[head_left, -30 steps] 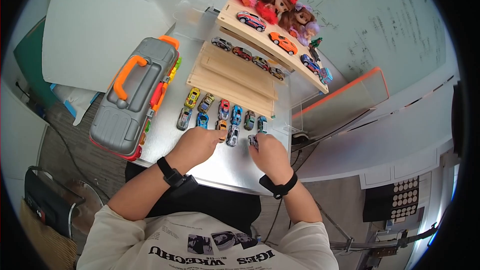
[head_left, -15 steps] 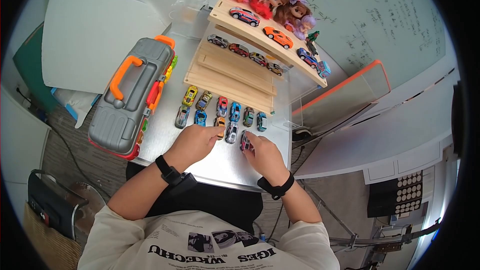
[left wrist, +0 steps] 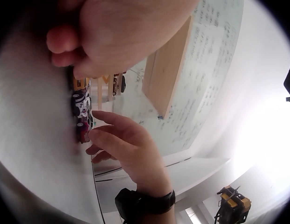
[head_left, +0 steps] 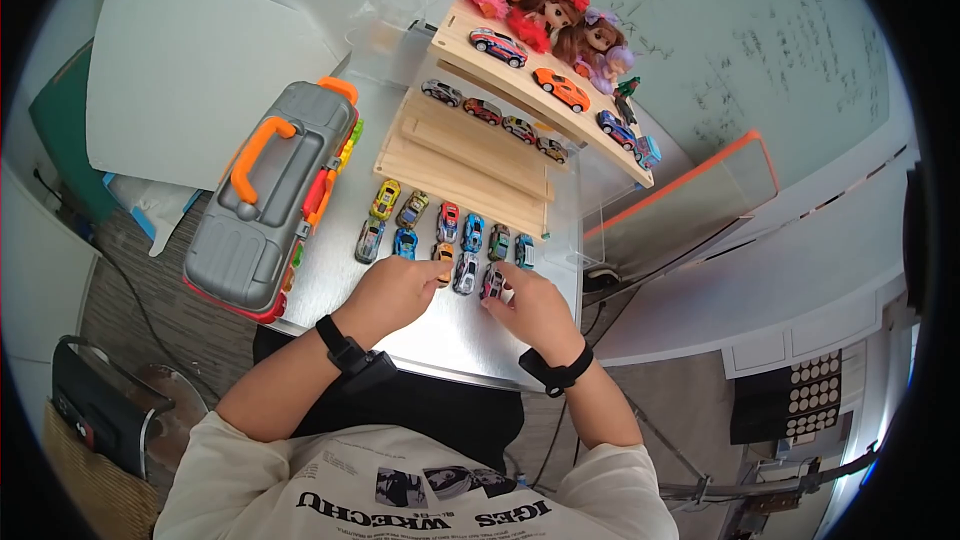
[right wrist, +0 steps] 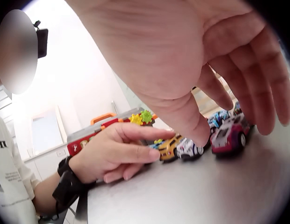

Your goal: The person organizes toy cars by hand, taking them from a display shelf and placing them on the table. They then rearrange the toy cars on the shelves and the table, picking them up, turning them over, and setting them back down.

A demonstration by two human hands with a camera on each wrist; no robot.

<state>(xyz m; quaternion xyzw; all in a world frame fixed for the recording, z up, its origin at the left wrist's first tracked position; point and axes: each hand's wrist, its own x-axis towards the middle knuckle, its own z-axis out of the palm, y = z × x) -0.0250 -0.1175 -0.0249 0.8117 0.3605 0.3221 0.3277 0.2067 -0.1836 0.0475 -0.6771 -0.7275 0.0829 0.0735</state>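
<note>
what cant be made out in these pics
Head view: writing on the whiteboard, too small and faint.
Head view: inside the toolbox, hidden by its lid.
Head view: part of the yellow-orange car, behind the left hand's fingers.
Head view: the shirt's finest print, too small.

"How is the head view lit?"
"Brightly, with white glare on the silvery metal desk (head_left: 440,345) low in the middle. Straight lines bow, and the corners go black."
"And the left wrist view?"
"Blown out at right; the near, bare left grip (left wrist: 131,32) is soft, sinking into deep shadow at upper left."
"The right wrist view?"
"White haze fills the upper left, beside a smooth blurred oval. A dark shadow lies under the pink-and-silver toy car (right wrist: 230,136), and the desk looks smeared. I can't make out the light source."
</note>
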